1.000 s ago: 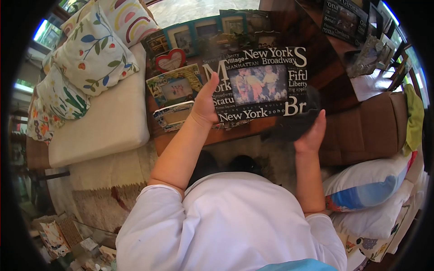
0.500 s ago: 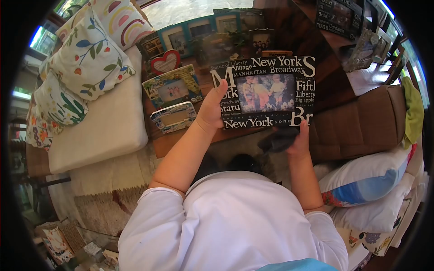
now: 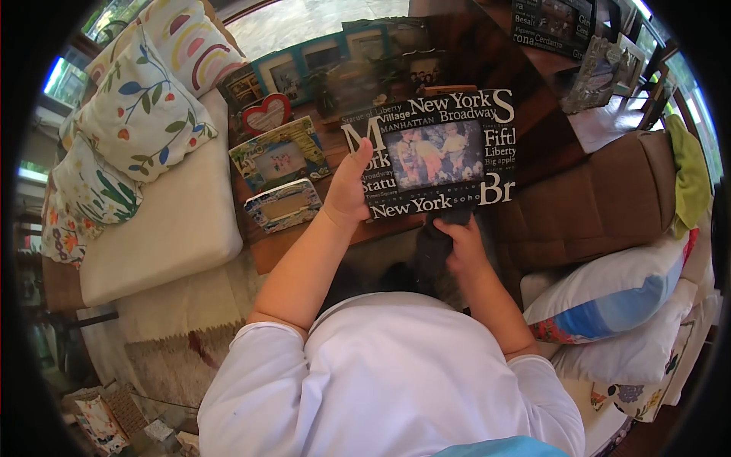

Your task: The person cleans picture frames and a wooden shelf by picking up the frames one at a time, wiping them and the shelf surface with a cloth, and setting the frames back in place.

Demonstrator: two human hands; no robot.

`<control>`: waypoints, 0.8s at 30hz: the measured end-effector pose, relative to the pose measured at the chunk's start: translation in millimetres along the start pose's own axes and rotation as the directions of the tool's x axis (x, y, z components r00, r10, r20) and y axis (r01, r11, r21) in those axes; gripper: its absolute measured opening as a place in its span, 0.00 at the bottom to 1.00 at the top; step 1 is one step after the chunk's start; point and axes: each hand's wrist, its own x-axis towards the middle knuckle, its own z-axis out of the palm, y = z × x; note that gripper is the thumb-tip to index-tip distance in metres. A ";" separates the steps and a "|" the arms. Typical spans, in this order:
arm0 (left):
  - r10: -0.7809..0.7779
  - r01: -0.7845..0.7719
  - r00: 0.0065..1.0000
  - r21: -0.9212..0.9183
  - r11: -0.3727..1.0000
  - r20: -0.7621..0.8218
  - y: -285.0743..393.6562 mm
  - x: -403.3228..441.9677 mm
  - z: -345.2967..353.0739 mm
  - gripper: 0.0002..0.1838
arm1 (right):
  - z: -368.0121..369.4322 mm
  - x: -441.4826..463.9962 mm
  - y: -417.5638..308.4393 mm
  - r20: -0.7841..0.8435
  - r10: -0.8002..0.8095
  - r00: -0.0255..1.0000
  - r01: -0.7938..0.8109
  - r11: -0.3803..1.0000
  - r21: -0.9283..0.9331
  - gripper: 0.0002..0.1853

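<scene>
A black picture frame printed with white New York words is held up over the wooden table, a photo of children in its middle. My left hand grips its left edge, thumb on the front and fingers hidden behind. Below the bottom edge, my right hand is closed around a dark cloth that hangs down. The thumb of that hand lies close under the frame; whether it touches the frame I cannot tell.
Several picture frames, including a blue-white one and a red heart frame, stand on the table. A cushioned seat is at left, a brown seat at right. More frames stand at the upper right.
My right hand has moved left along the frame's bottom edge, from the right corner toward the middle, with the dark cloth. The frame sits slightly further left in view.
</scene>
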 end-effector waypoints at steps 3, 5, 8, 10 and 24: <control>-0.022 0.023 1.000 -0.052 0.998 0.021 -8.8 3.5 0.9 0.30 | 9.8 1.2 4.1 -0.033 -0.035 0.999 0.026 0.972 -0.235 0.22; -0.036 0.040 0.998 -0.077 0.996 0.046 -12.7 4.6 1.2 0.29 | 27.7 2.6 5.0 -0.028 -0.017 0.999 0.004 0.912 -0.411 0.21; -0.041 0.042 0.999 -0.020 0.999 0.022 -12.3 3.7 1.2 0.28 | 18.6 8.6 7.8 -0.051 -0.028 0.998 0.008 0.933 -0.359 0.22; -0.063 0.063 0.998 -0.013 0.998 -0.012 -15.7 5.6 -6.2 0.28 | 9.6 14.1 3.8 0.046 0.040 0.998 -0.037 0.997 -0.065 0.21; -0.111 0.112 0.990 0.004 0.994 -0.084 -21.3 2.4 -13.2 0.24 | 13.7 13.2 9.0 -0.021 0.084 0.996 -0.086 0.989 -0.117 0.22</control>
